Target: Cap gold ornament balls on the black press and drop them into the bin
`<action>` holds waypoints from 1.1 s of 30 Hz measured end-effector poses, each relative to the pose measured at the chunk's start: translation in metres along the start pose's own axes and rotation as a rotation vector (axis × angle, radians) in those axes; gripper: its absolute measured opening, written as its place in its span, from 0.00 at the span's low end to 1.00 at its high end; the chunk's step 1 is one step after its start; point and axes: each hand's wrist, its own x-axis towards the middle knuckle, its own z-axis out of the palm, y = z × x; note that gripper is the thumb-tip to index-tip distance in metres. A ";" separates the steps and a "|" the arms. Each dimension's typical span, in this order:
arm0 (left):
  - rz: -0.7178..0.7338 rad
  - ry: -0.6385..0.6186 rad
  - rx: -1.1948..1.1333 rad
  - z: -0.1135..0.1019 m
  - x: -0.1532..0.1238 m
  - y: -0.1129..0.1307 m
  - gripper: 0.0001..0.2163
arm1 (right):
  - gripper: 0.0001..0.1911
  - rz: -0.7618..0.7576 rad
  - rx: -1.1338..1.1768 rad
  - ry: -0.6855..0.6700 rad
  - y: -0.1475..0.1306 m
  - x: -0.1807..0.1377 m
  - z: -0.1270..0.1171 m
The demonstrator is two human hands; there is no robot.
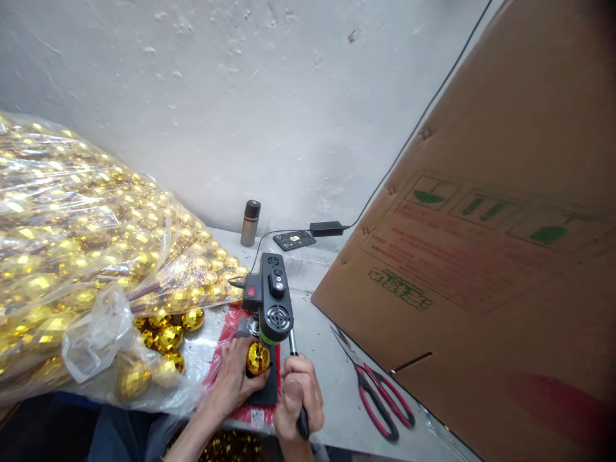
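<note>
My left hand [233,371] has its fingers closed round a shiny gold mirror-faceted ball [258,359]. It holds the ball under the head of a small black bench press [277,292], above the dark base. The ball's underside is hidden by my thumb and fingers. My right hand [301,394] is wrapped round the press's lever [303,422], whose black grip shows below the fist and whose metal rod rises towards the machine. A red plastic sheet [219,350] lies under the press.
At left a large clear bag [86,237] bulges with gold balls, and several loose balls [169,337] lie near its mouth. Red-handled scissors [380,391] lie right of the press, beside a big cardboard box [462,276]. Behind stand a bottle [249,223] and a power adapter [327,228].
</note>
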 end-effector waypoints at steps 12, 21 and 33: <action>-0.015 0.008 -0.013 0.001 0.001 0.003 0.19 | 0.16 -0.057 -0.051 0.029 0.007 -0.002 0.001; -0.024 0.002 -0.018 -0.001 0.002 0.003 0.19 | 0.17 -0.102 -0.044 0.026 0.006 -0.003 0.002; -0.048 -0.023 -0.023 -0.004 0.002 0.007 0.22 | 0.16 -0.073 -0.019 -0.054 -0.014 0.022 -0.007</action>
